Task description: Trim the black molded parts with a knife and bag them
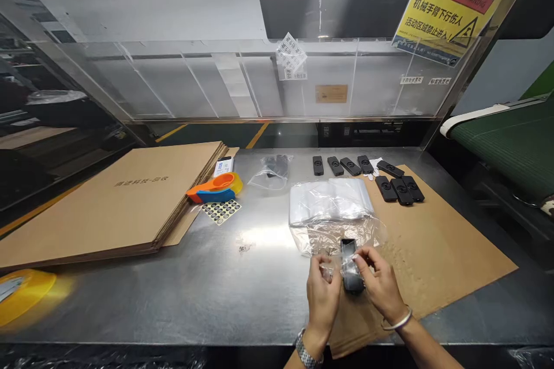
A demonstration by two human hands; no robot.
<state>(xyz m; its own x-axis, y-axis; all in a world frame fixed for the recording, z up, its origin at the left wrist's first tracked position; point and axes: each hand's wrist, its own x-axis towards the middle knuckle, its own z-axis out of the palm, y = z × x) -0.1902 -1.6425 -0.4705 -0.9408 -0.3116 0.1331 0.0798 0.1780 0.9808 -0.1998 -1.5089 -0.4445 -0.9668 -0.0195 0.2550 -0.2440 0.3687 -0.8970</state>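
A small black handheld device (354, 283) lies on the brown cardboard sheet near the table's front edge, between my two hands. Clear plastic film, seemingly a small bag, crosses its middle. My left hand (324, 291) is closed, pinching the film just left of the device. From the right, my right hand (380, 279) pinches the film over the device between thumb and fingers. Just beyond lies a stack of clear plastic bags (331, 200) with crumpled wrap at its near edge. Several more black devices (401, 190) lie behind, at the right.
Flattened cardboard (112, 202) is stacked at left. Beside it are an orange-and-blue tape dispenser (214, 189), a sheet of round stickers (221, 211) and a bagged dark item (274, 170). A yellow tape roll (30, 294) sits front left. A green conveyor (511, 132) runs at right.
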